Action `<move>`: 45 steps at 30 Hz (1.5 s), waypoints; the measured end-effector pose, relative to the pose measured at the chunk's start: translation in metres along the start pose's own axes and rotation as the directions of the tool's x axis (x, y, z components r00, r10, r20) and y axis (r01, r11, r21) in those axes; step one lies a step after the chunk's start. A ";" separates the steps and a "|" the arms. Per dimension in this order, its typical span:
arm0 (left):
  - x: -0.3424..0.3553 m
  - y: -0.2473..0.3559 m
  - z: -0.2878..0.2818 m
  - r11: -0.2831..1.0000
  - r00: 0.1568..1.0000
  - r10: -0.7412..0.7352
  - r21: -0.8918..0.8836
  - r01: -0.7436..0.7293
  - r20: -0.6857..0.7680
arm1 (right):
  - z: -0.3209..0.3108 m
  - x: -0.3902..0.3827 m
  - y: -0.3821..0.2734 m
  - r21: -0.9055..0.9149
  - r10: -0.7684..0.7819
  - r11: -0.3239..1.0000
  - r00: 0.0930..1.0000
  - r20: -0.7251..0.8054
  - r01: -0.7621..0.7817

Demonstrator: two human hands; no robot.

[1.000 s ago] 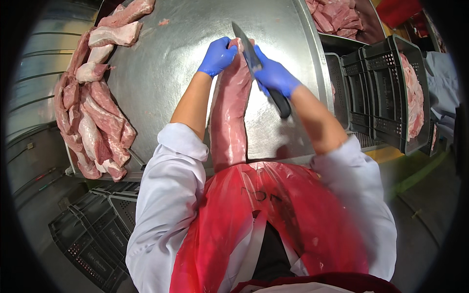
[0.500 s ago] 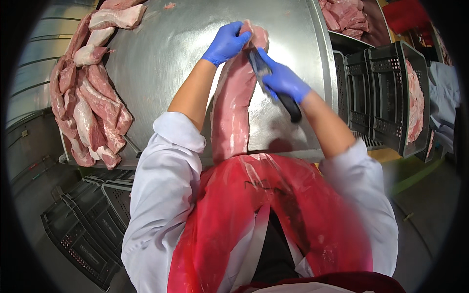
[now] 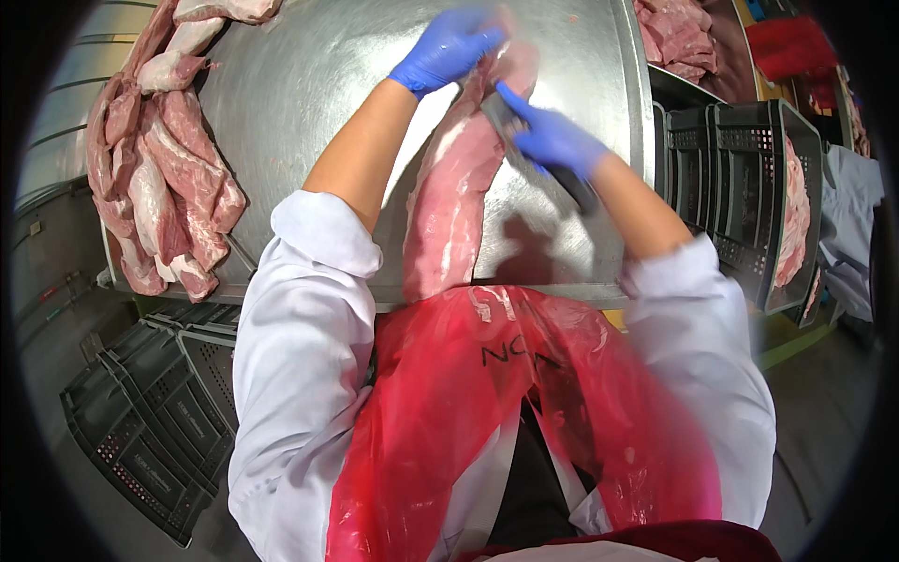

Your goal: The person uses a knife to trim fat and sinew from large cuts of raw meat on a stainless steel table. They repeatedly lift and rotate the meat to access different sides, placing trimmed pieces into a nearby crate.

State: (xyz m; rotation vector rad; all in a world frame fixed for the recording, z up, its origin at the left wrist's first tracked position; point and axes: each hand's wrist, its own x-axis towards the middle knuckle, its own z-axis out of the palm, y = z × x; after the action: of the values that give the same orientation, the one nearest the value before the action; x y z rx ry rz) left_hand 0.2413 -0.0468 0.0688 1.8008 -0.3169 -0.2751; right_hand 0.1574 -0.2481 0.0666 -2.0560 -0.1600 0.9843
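A long pale-pink strip of meat [image 3: 448, 201] lies on the steel table, its near end against my red apron. Blue-gloved, my left hand [image 3: 448, 49] pinches the far end of this strip, which is slightly lifted and blurred. My right hand [image 3: 556, 142], also in a blue glove, grips a knife [image 3: 579, 187] by its black handle. The blade slants up and left and meets the right side of the strip, just below the lifted end. Motion smears the blade's tip and the right fingers.
Several cuts of meat [image 3: 173, 178] are piled along the table's left side. Dark slatted crates [image 3: 721, 178] stand at the right, below a container of meat pieces [image 3: 679, 42]. More crates [image 3: 154, 412] sit low at the left. The steel table [image 3: 309, 103] has a raised right rim.
Both hands have shifted slightly, the left up and to the right, the right a little rightward with the knife. The strip's far end has moved up and right with my left hand.
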 end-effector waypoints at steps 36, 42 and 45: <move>-0.034 0.049 -0.070 0.952 0.954 0.247 -0.141 -0.272 -0.168 | 0.033 -0.014 0.000 -0.149 -0.073 0.981 0.947 0.313 0.124; -0.065 0.078 -0.110 0.953 0.953 0.146 -0.221 -0.207 -0.264 | 0.039 -0.079 0.002 -0.038 -0.020 0.998 0.878 0.478 0.043; -0.071 0.096 -0.107 0.950 0.951 0.177 -0.209 -0.233 -0.254 | 0.067 -0.049 -0.021 -0.112 0.028 0.993 0.893 0.449 0.026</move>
State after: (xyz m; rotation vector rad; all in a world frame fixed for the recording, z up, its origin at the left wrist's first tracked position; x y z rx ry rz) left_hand 0.2057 0.0523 0.1896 1.5311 -0.2905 0.0463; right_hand 0.0819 -0.2134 0.0870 -1.8943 -0.4680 1.4730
